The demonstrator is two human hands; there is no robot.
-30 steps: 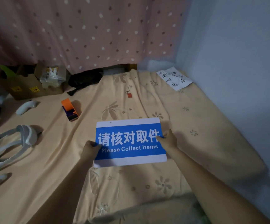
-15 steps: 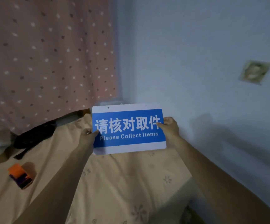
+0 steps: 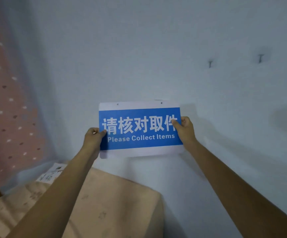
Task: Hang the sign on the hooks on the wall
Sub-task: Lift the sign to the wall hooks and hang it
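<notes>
I hold a blue and white sign (image 3: pixel 140 129) reading "Please Collect Items" upright in front of the pale wall. Two small holes sit along its top white strip. My left hand (image 3: pixel 94 136) pinches its left edge and my right hand (image 3: pixel 185 128) pinches its right edge. Two small dark hooks stick out of the wall up to the right: the left hook (image 3: pixel 210 63) and the right hook (image 3: pixel 260 58). The sign is well below and to the left of both hooks, apart from them.
A bed with a beige flowered sheet (image 3: pixel 105 203) lies below, against the wall. A pink dotted curtain (image 3: pixel 5 109) hangs at the left. A white paper with writing (image 3: pixel 50 173) rests at the bed's far corner.
The sign has been lifted from above the bed up in front of the wall, both hands still on it. My view has swung right and upward, and the two hooks have come into sight.
</notes>
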